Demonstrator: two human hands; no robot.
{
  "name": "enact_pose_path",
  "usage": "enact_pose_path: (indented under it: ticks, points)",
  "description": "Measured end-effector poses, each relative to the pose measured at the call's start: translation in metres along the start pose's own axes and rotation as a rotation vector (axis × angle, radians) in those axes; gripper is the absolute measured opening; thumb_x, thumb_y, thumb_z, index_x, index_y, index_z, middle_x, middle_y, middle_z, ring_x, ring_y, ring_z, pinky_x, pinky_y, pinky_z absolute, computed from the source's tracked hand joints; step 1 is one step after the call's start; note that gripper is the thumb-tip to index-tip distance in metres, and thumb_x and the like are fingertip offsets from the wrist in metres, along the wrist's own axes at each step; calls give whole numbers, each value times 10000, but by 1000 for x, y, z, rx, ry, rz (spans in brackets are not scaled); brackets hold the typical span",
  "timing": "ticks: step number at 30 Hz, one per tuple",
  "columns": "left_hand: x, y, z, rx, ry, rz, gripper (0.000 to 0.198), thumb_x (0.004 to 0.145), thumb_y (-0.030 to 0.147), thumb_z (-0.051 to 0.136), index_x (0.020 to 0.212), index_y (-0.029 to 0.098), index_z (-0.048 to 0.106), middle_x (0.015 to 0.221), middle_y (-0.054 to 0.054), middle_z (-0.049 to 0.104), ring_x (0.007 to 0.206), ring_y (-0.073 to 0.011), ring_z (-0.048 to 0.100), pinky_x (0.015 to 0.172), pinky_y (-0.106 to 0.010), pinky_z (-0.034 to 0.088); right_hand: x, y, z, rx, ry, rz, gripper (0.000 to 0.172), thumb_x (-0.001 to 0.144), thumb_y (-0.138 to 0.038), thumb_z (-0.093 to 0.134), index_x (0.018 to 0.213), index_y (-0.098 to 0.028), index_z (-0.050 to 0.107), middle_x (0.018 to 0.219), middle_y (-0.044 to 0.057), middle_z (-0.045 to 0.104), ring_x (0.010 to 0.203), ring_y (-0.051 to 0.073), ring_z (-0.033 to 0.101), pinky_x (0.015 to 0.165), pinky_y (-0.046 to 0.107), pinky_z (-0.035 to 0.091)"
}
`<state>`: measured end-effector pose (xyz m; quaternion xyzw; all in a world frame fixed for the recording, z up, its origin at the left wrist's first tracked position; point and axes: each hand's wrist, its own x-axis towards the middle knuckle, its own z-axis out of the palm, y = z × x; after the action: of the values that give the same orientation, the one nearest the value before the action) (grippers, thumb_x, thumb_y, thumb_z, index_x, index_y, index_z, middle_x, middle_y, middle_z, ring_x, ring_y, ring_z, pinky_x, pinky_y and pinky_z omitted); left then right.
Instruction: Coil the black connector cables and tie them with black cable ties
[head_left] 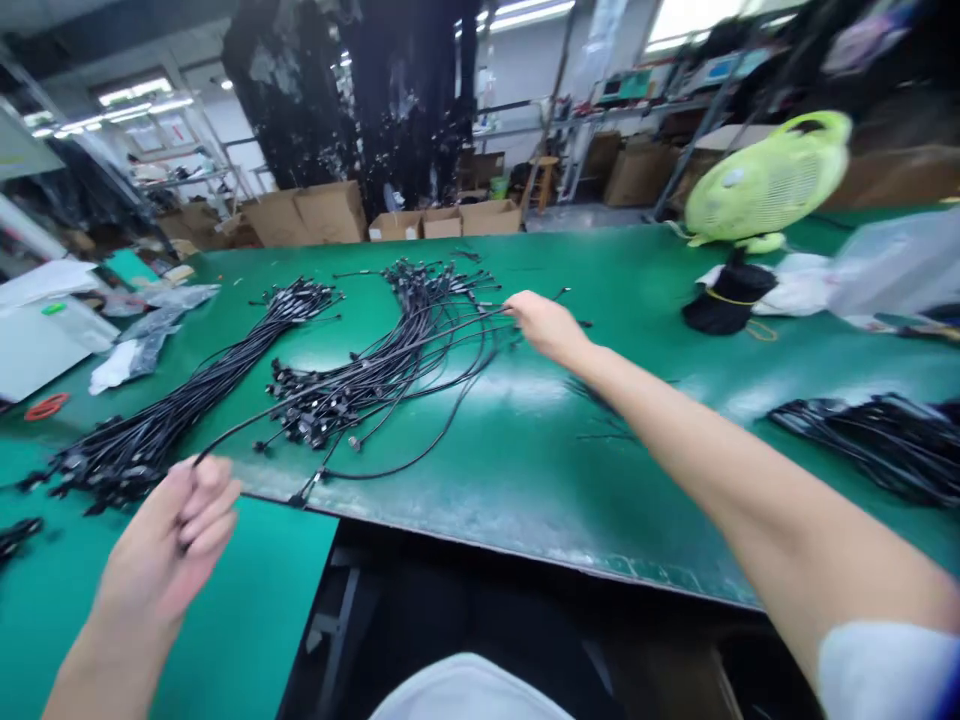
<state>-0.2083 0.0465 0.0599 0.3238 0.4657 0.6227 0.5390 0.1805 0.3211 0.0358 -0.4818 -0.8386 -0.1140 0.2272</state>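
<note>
A black cable [330, 376] runs stretched between my two hands, above a loose pile of cables [420, 330] on the green table. My left hand [184, 530] is wrapped round one end, over the table's near left part; the connector in its fist is hidden. The fingers of my right hand [544, 322] pinch the cable near its other end, at the far right side of the pile. Left of the pile lies a long, straight bundle of black cables [225, 380] with connectors at both ends.
A green fan [769, 180] with a black base stands at the back right. More black cables [877, 445] lie at the right. Plastic bags [154, 335] and an orange ring [46, 406] are at the left. Cardboard boxes [322, 212] stand beyond the table [517, 480].
</note>
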Motion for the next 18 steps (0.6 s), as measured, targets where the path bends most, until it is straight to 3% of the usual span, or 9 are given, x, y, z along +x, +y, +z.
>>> enact_pose_path:
  ticks: [2,3,5,6,8,10,13,16,18]
  points:
    - [6,-8,5,113,42,64,235,783,389,725,775,173,632,650,28,523,507,-47,484,445,-138,464,-17,-16,-6,-9,30,-38,343,973,-259,315,932,-124,627,837,140,657,618,165,521,534,278,326]
    - [11,-15,11,206,31,74,249,801,408,703,854,171,651,807,-15,625,655,-94,610,574,-196,548,-30,-32,-9,3,30,-79,310,953,-256,345,929,-137,631,773,124,645,550,156,475,492,278,265]
    - [20,-33,27,429,-39,160,306,886,448,581,996,172,655,1063,-84,663,944,-197,670,792,-319,574,-64,-73,-22,60,-18,-218,209,899,-248,429,852,-201,627,629,51,587,439,130,373,443,278,162]
    - [22,-44,37,567,-72,261,324,901,448,553,1052,180,656,1148,-100,650,1058,-225,639,882,-354,547,-82,-96,-32,90,-62,-312,175,886,-230,449,827,-223,614,625,28,578,441,125,392,438,274,158]
    - [19,-66,58,757,-257,385,346,906,447,542,1112,194,658,1168,-105,659,1139,-242,596,987,-376,480,-113,-139,-55,166,-143,-514,177,904,-198,444,830,-228,602,669,23,597,509,124,491,448,269,192]
    - [8,-81,74,799,-497,302,369,940,433,483,1181,200,637,942,-74,705,950,-204,651,919,-346,493,-124,-167,-72,166,-157,-502,226,948,-228,417,824,-222,606,682,33,602,547,122,521,461,273,193]
    - [-4,-87,75,702,-703,-28,409,983,420,390,1218,167,609,558,29,542,539,-119,535,642,-266,467,-114,-154,-76,92,-181,-347,327,975,-409,428,799,-205,614,715,44,619,582,127,531,468,272,179]
    - [1,-80,59,523,-704,-248,379,946,429,486,1094,122,653,531,52,423,496,-88,408,537,-230,358,-115,-100,-62,75,-184,-225,378,957,-521,432,870,-215,635,810,44,655,649,147,560,479,269,225]
    - [7,-74,47,367,-638,-314,357,906,423,563,1015,101,672,563,42,400,533,-84,385,531,-219,324,-128,-69,-50,133,-148,-197,388,967,-526,397,943,-226,642,849,45,660,678,161,576,499,273,300]
